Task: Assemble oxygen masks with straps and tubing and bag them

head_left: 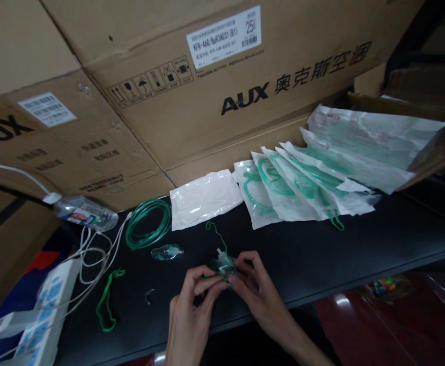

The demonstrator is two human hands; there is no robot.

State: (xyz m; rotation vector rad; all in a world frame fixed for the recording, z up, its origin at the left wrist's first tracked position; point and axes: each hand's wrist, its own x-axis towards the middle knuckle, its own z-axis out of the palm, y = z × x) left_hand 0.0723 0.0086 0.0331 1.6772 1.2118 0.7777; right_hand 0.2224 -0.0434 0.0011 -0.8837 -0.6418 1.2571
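Note:
Near the front edge of the black table, both my hands pinch a small clear-green oxygen mask [224, 263] from its two sides. My left hand [197, 295] has thumb and fingers closed at its lower left. My right hand [256, 284] grips the right side, thumb against the lower rim. A thin green elastic strap [218, 235] runs from the mask away onto the table. Just beyond my left hand lies a second clear mask [167, 251]. Farther left are a loose green strap [107, 302] and a small bent metal strip [149, 296].
Behind are a coil of green tubing [149, 223], a white packet [206, 199] and several bagged mask sets [294, 183] against large cardboard boxes [192, 117]. At left lie a water bottle [87, 212], white cables [104, 262] and a power strip [51, 310].

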